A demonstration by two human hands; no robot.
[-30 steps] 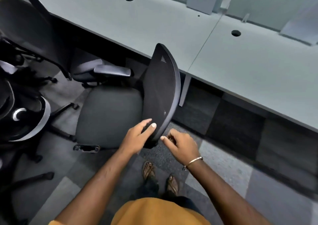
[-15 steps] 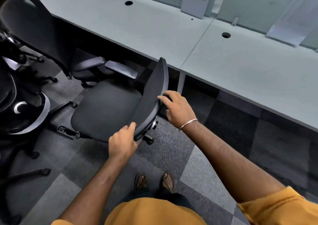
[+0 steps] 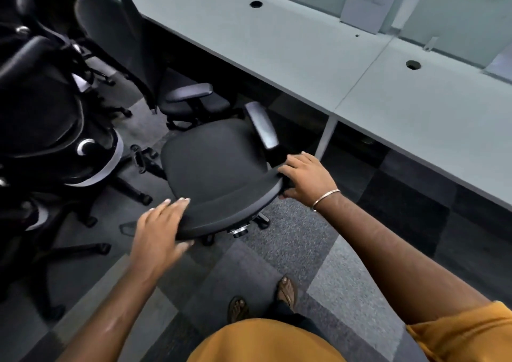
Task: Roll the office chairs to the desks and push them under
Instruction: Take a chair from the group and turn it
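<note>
1. Right now your left hand lies over the near left end of the office chair's backrest, fingers fairly straight across its top edge and the thumb under it; that grip looks loose and spread, though motion blur hides how tight it is
2. Your right hand wraps the far right end of the same backrest, fingers curled over the top and the thumb below, a grip clamped on the rim; a thin metal bangle sits on that wrist
3. The office chair stands on the carpet just in front of you, its dark seat facing away toward the surface, its right armrest angled up beside your right hand
4. The chair is not under the surface: its seat lies short of the near edge, close to the pale leg where two desktops meet
5. A second chair with a tall mesh back stands to the left, its seat tucked at the edge of the surface
6. More black chairs crowd together at the far left, well clear of the surface
7. Your sandalled feet stand on the carpet behind the chair you hold
</note>
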